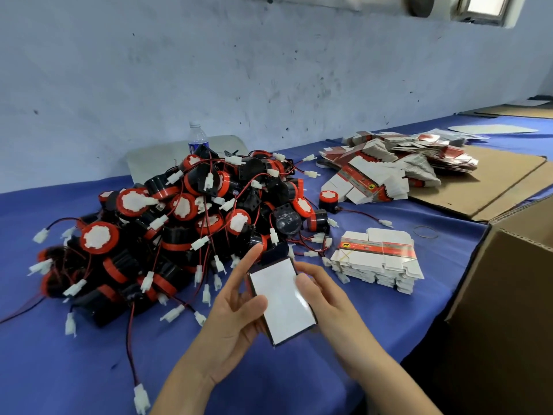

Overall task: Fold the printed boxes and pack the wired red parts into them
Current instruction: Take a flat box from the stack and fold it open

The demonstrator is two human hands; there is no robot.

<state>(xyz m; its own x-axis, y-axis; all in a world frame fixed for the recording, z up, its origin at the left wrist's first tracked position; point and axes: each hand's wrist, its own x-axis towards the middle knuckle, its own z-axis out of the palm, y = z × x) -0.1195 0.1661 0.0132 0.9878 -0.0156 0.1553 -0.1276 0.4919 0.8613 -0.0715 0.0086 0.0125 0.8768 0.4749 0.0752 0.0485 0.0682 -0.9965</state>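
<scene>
Printed box [281, 301]: held above the bench [74, 369], white face up. The left hand [230, 322] and right hand [326, 298] each pinch a long edge, thumbs on top. Judged light, thin card that creases easily; hold it by the edges, not the panel. Wired red parts [179, 223] heaped just beyond; flat blanks [377, 259] stacked to the right. Parts look rigid; lift by the body, not the wire.

Scuffed, black-flecked pale blue painted wall [269, 70] across top half. Small bright window [484, 6], 1 o'clock. Long table under blue cloth [74, 369] fills lower half. Flat brown cardboard sheets [493, 181], 3 o'clock; open brown corrugated carton [508, 295], 4 o'clock.
</scene>
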